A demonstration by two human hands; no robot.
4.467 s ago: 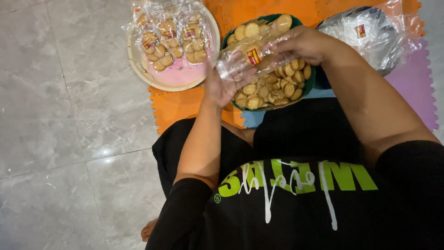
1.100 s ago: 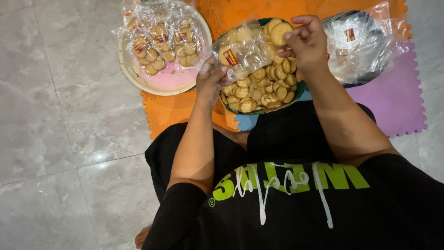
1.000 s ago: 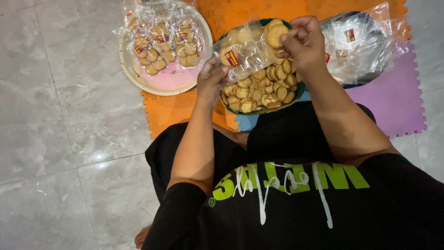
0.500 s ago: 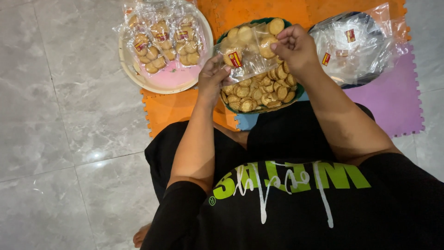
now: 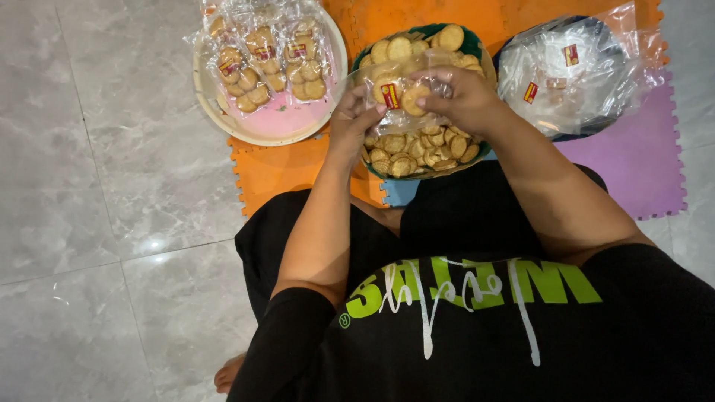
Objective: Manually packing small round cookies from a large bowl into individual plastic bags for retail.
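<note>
My left hand (image 5: 351, 123) grips the near edge of a small clear plastic bag (image 5: 395, 85) with a red label. My right hand (image 5: 462, 97) holds the bag's other side and presses round golden cookies (image 5: 412, 97) into it. Both hands hover over a green bowl (image 5: 477, 152) heaped with loose round cookies (image 5: 417, 149). To the left lies a pale round tray (image 5: 275, 130) with a pink centre, carrying several filled cookie bags (image 5: 261, 59).
A dark container of empty clear bags (image 5: 573, 71) sits at the right. Everything rests on orange (image 5: 275, 175) and purple (image 5: 633, 160) foam puzzle mats over a grey marble floor (image 5: 97, 186). My bare foot (image 5: 227, 372) shows at the bottom.
My right hand came down from the far rim of the bowl, where it held cookies, to the bag and now pushes them into it. My left hand kept holding the bag.
</note>
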